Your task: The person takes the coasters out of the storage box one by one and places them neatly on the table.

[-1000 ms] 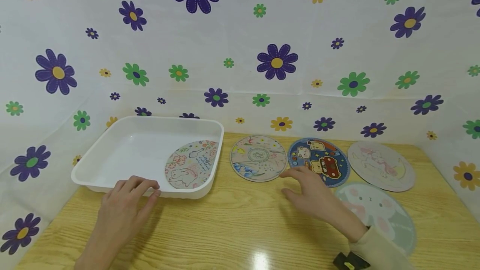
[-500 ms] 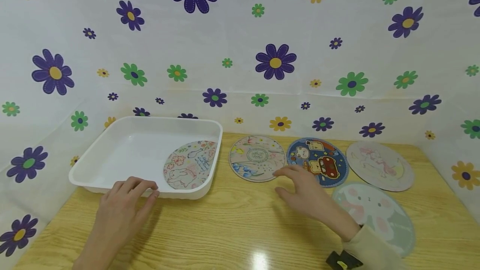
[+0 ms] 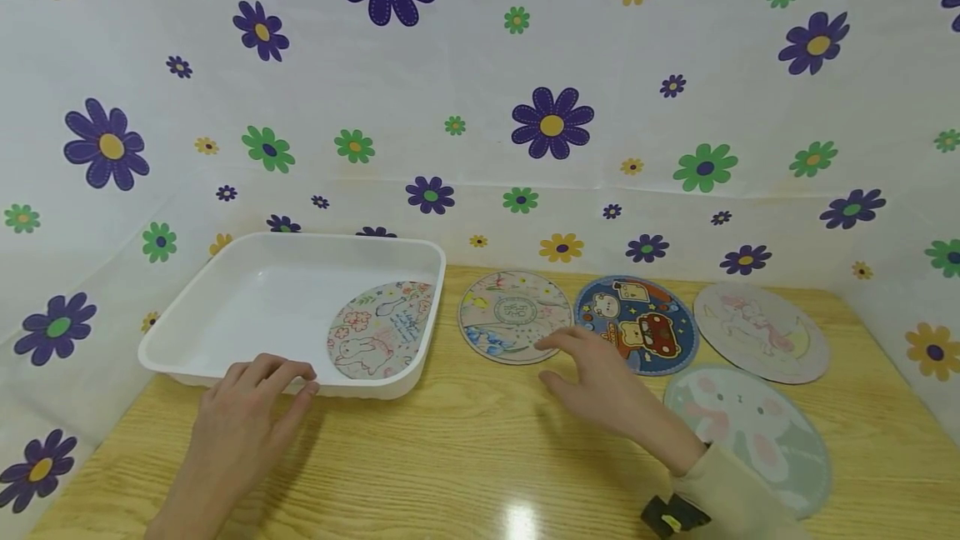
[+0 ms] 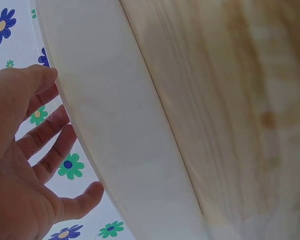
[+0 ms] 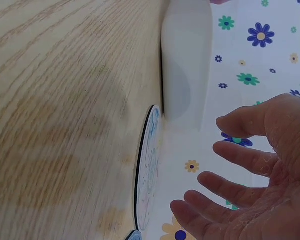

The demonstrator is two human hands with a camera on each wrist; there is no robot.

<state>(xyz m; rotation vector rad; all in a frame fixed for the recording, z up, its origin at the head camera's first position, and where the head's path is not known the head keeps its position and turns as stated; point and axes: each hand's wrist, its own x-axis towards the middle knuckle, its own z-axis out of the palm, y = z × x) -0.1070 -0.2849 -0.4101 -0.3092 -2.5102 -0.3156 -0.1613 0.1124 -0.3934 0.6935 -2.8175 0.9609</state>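
A white plastic tray [image 3: 300, 382] stands at the left with a round pink rabbit mat [image 3: 378, 332] inside, leaning against its right wall. My left hand [image 3: 247, 407] rests its fingertips at the tray's near rim, fingers loosely bent; the left wrist view shows them along the rim's edge. My right hand [image 3: 600, 382] hovers over the table with thumb and fingers apart and nothing between them. Its fingertips overlap the near right edge of a round floral mat [image 3: 513, 315]; in the right wrist view the hand [image 5: 260, 185] is above this thin, dark-edged mat [image 5: 149, 170].
A blue round bear mat [image 3: 652, 332], partly behind the right hand, lies beside the floral one. Further right are a pale unicorn mat [image 3: 761, 332] and a green rabbit mat [image 3: 757, 432]. A flower-printed cloth [image 3: 465, 65] rises behind the wooden table [image 3: 420, 465].
My right hand has shifted a little leftward, from beside the blue bear mat towards the floral mat. The left hand stays at the tray rim, and the mats have not moved.
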